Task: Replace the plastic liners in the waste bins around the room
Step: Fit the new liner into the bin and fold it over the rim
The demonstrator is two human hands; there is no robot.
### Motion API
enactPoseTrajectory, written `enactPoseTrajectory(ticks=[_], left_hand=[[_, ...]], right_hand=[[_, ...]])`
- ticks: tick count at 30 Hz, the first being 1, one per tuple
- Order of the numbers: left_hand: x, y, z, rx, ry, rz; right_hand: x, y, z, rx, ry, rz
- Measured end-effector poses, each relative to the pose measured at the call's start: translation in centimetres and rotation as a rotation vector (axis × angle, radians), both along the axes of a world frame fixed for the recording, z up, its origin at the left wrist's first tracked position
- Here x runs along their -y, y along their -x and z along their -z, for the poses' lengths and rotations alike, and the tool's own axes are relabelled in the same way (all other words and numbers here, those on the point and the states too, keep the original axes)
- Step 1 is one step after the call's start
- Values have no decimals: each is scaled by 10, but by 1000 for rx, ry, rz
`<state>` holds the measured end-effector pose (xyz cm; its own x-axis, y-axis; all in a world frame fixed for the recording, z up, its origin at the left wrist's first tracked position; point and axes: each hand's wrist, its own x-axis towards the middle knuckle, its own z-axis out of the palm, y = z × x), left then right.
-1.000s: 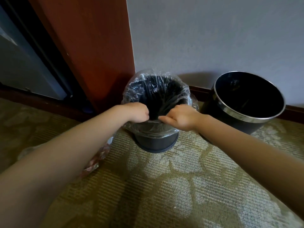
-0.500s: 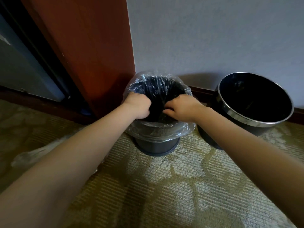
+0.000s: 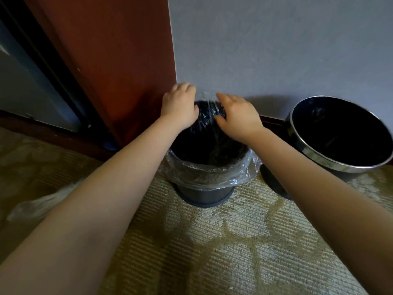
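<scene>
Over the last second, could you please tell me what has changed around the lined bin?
The left hand and right hand let go of the liner at the near rim and moved across the lined bin to its far rim. The liner stays draped over the near rim; the steel-rimmed bin stayed put.

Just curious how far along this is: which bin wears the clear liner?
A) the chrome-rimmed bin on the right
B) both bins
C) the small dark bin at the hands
C: the clear liner drapes over the rim of the small dark bin; the chrome-rimmed bin has none.
</scene>
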<state>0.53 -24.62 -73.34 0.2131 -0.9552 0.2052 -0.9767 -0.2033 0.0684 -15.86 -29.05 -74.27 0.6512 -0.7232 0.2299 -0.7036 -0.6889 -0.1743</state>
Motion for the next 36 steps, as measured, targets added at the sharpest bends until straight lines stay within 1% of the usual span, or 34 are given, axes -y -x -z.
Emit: enactPoseTrajectory(ticks=[1, 3, 5, 7, 9, 11, 13, 15, 16, 18, 19, 20, 21, 23, 25, 26, 27, 29, 30, 31, 36], left_hand=[[7, -4, 1, -92, -53, -25], [15, -10, 9, -240, -188, -45], [16, -18, 22, -274, -256, -73], [13, -28, 30, -243, -264, -144], [9, -37, 34, -230, -264, -196], [7, -43, 38, -279, -273, -213], [6, -46, 43, -378, -264, -197], [3, -50, 43, -489, -175, -177], [-2, -52, 41, -493, -72, -172], [-14, -57, 34, -400, 182, -179], [-20, -59, 31, -342, 277, -186], [-26, -61, 29, -301, 319, -194], [-31, -62, 28, -288, 293, -214], [-40, -60, 30, -323, 118, -267], [-47, -52, 31, -399, -87, -309], [-49, -47, 31, -488, -144, -338], [-49, -42, 32, -645, -173, -385], [-49, -34, 35, -1028, -189, -449], [-49, -32, 37, -1146, -190, -453], [-48, -30, 40, -1180, -189, -457], [-47, -27, 45, -1016, -195, -544]], right_hand=[[6, -4, 1, -36, -46, 23], [16, -9, 9, -170, -150, 47], [23, -12, 18, -273, -232, 87], [30, -12, 23, -300, -243, 144], [36, -14, 23, -286, -248, 194], [36, -16, 22, -304, -239, 231], [27, -19, 26, -332, -160, 250], [13, -23, 28, -272, -83, 243], [6, -26, 27, -201, -88, 232], [-11, -35, 20, -67, -150, 173], [-21, -40, 16, -18, -168, 124], [-33, -45, 12, 24, -168, 71], [-46, -49, 9, 61, -156, 14], [-73, -55, 5, 68, -170, -107], [-92, -59, 5, -43, -293, -208], [-97, -60, 8, -115, -360, -237], [-101, -60, 11, -174, -404, -249], [-106, -56, 17, -224, -414, -260], [-108, -53, 17, -238, -391, -263], [-110, -48, 17, -260, -359, -267], [-107, -19, 16, -389, -277, -311]])
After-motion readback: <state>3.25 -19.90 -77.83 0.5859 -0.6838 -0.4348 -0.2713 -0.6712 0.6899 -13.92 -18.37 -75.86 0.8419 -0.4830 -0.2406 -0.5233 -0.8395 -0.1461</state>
